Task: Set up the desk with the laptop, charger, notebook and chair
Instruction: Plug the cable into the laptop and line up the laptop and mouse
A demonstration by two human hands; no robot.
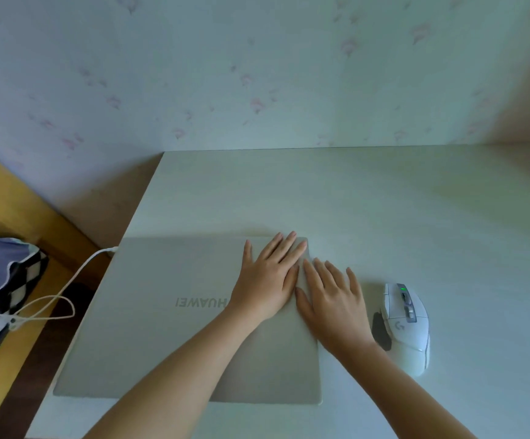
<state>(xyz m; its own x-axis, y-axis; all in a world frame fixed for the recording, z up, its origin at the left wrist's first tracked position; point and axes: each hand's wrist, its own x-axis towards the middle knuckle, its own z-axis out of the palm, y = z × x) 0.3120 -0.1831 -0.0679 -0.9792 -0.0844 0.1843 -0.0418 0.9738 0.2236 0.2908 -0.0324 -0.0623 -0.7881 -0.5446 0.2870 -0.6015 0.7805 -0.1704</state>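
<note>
Near edge: both forearms come in from below, reaching onto the counter.

Laptop lies closed and flat on the counter's left half, its left edge close to the counter's left edge. Lid is pale silver-grey, matte, with the brand lettering upside down from this view, so the hinge probably faces the person. If so, it would need turning before opening.

Left hand rests palm-down on the lid near its far right corner, fingers spread and flat, grip apart, clamped on nothing. Right hand lies just beside it, palm-down across the lid's right edge, part on the lid and part on the counter, fingers likewise spread. Reads as pressing or sliding to square the laptop up, not lifting.

Mouse, white with a green light, sits just right of the right hand, apart from the laptop.

White cable runs from the laptop's far left corner off the counter, loops, and trails toward a checked cloth bundle at far left. Looks plugged in; charger brick not seen.

No notebook or chair in view. Beyond: bare counter, then patterned wallpaper.
</note>
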